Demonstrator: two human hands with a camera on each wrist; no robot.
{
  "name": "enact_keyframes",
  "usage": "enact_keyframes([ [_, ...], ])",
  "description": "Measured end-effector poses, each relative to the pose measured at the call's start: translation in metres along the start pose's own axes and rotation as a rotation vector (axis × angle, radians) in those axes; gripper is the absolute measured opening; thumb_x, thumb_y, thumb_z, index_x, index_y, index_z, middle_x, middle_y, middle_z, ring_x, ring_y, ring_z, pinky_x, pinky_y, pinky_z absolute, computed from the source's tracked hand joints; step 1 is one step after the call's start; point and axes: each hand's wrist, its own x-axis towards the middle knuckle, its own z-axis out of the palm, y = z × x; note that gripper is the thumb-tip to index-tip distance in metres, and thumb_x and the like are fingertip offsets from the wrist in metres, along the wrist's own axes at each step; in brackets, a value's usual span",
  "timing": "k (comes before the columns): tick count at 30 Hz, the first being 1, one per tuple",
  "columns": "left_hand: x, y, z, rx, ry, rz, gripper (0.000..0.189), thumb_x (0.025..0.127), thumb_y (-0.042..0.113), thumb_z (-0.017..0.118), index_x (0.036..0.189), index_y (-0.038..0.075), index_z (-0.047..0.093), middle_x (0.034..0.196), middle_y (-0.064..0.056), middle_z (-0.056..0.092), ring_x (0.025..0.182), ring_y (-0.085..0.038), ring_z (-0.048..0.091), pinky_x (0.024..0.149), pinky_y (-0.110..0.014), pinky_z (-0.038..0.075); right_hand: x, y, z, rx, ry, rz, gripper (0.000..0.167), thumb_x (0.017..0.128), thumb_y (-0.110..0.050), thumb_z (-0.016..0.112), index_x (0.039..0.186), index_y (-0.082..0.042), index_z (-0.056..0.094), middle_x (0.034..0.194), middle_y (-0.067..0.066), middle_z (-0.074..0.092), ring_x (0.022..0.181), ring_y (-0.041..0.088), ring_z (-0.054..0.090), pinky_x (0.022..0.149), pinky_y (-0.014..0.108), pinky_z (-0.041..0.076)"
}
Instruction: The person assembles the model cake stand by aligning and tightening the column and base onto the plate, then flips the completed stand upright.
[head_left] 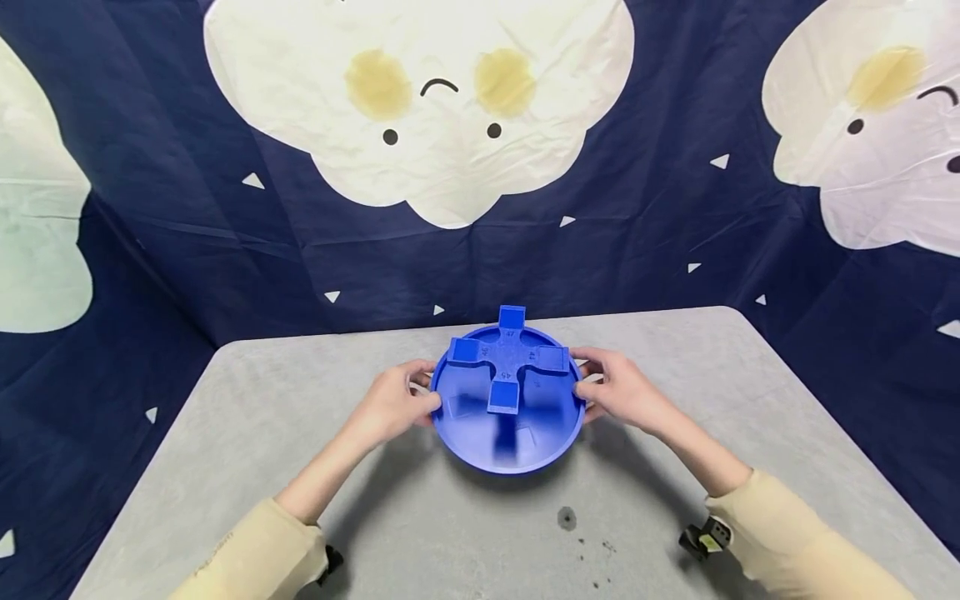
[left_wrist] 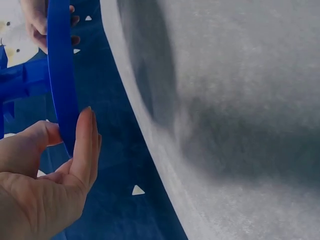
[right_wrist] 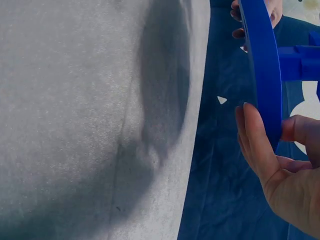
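Note:
Both hands hold a round blue dish [head_left: 465,442] up off the table, one at each side. A blue cross-shaped piece [head_left: 512,354] with square-ended, numbered arms stands on a post at the dish's centre. My left hand [head_left: 393,404] pinches the left rim, thumb on the upper face and fingers beneath. On the opposite rim, my right hand [head_left: 618,387] grips in the same way. The left wrist view has the dish [left_wrist: 62,75] edge-on between thumb and fingers of the left hand [left_wrist: 45,195]. From the right wrist, the dish [right_wrist: 265,75] also appears edge-on.
Beneath the dish lies a grey table [head_left: 300,417], with shadows of dish and arms on it. Dark spots [head_left: 567,518] mark its surface near the front. A dark blue curtain [head_left: 285,250] with white clouds rises behind the table's back edge and along its sides.

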Motion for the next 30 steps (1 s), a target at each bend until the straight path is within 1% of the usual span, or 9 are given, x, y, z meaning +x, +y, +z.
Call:
enact_keyframes([
  [4,0.002,0.003,-0.004,-0.068,-0.002,0.014,0.053,0.085,0.0,0.06,0.138,-0.006,0.058,0.114,-0.025,0.071,0.079,-0.016,0.075,0.068,-0.039,0.066,0.002,-0.001,-0.004,0.041,-0.003,-0.022,0.062,0.091,0.005,0.057,0.151,0.011,0.04,0.113,0.029,0.063,0.077,0.015,0.07,0.066,0.039,0.066],
  [8,0.004,0.007,-0.009,-0.157,-0.037,0.017,0.057,0.087,-0.001,0.061,0.144,-0.005,0.053,0.119,-0.026,0.068,0.081,-0.012,0.073,0.071,-0.037,0.067,0.002,-0.002,-0.009,0.089,-0.019,-0.033,0.063,0.093,0.005,0.059,0.152,0.01,0.039,0.116,0.031,0.063,0.074,0.014,0.072,0.066,0.038,0.066],
  [12,0.007,0.01,-0.014,-0.223,-0.061,0.017,0.061,0.09,-0.001,0.062,0.149,-0.004,0.049,0.122,-0.026,0.064,0.081,-0.009,0.072,0.075,-0.037,0.067,0.003,-0.006,-0.014,0.111,-0.023,-0.044,0.063,0.094,0.003,0.061,0.154,0.006,0.04,0.119,0.03,0.064,0.076,0.012,0.073,0.068,0.038,0.066],
  [17,0.011,0.013,-0.019,-0.241,-0.08,0.018,0.061,0.093,0.002,0.065,0.152,-0.001,0.047,0.12,-0.023,0.062,0.082,-0.009,0.072,0.079,-0.036,0.066,0.005,-0.01,-0.021,0.132,-0.016,-0.057,0.061,0.095,0.003,0.061,0.153,0.004,0.042,0.117,0.021,0.065,0.079,0.014,0.074,0.071,0.04,0.066],
  [20,0.013,0.015,-0.022,-0.257,-0.086,0.028,0.06,0.094,0.003,0.066,0.151,0.001,0.048,0.118,-0.02,0.062,0.084,-0.01,0.073,0.079,-0.036,0.066,0.006,-0.011,-0.024,0.151,-0.023,-0.06,0.062,0.096,0.002,0.062,0.154,0.002,0.041,0.119,0.019,0.063,0.081,0.015,0.075,0.073,0.041,0.066],
  [24,0.016,0.016,-0.025,-0.281,-0.085,0.042,0.061,0.096,0.005,0.067,0.153,0.001,0.046,0.118,-0.018,0.059,0.088,-0.011,0.072,0.08,-0.037,0.066,0.007,-0.012,-0.027,0.166,-0.027,-0.073,0.064,0.097,0.001,0.063,0.156,0.001,0.038,0.121,0.017,0.061,0.084,0.015,0.075,0.074,0.043,0.066],
  [30,0.019,0.018,-0.027,-0.305,-0.072,0.06,0.062,0.096,0.004,0.068,0.154,0.002,0.044,0.117,-0.015,0.059,0.088,-0.011,0.071,0.081,-0.038,0.066,0.009,-0.014,-0.03,0.181,-0.015,-0.117,0.064,0.096,0.005,0.063,0.155,0.001,0.038,0.113,0.007,0.065,0.085,0.014,0.076,0.074,0.044,0.066],
])
